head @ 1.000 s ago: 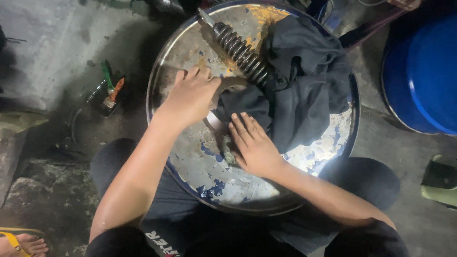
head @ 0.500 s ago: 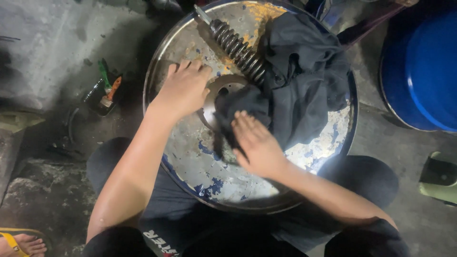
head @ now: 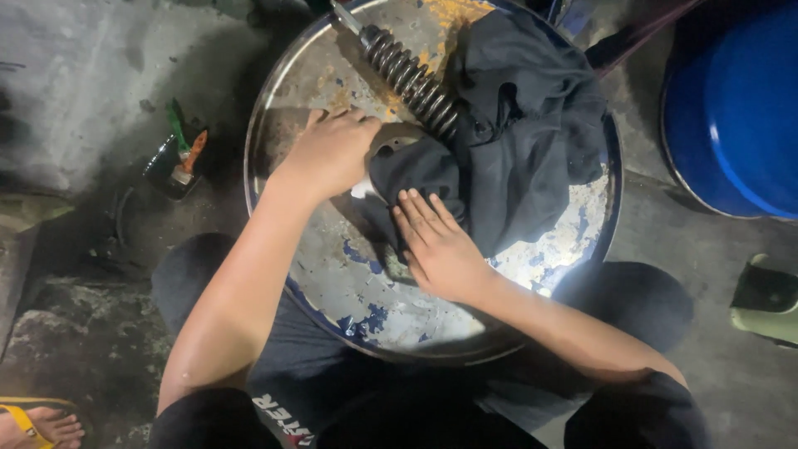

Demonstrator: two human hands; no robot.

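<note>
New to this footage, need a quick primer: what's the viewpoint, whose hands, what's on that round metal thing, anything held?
There is no machine here: a seated person works with two bare hands, and the single picture comes from a camera worn on their head, looking down past their knees.

The surface is the round, worn metal drum top with flaking blue paint and rust. On it lie a dark coiled metal spring on a rod and a crumpled black cloth.

The left hand grips a curved grey metal part that is partly wrapped by the cloth. The right hand lies flat, fingers together, pressing on the cloth's near edge.

Beside the drum on the concrete floor are a small dark tray of hand tools and a large blue plastic tub.
</note>
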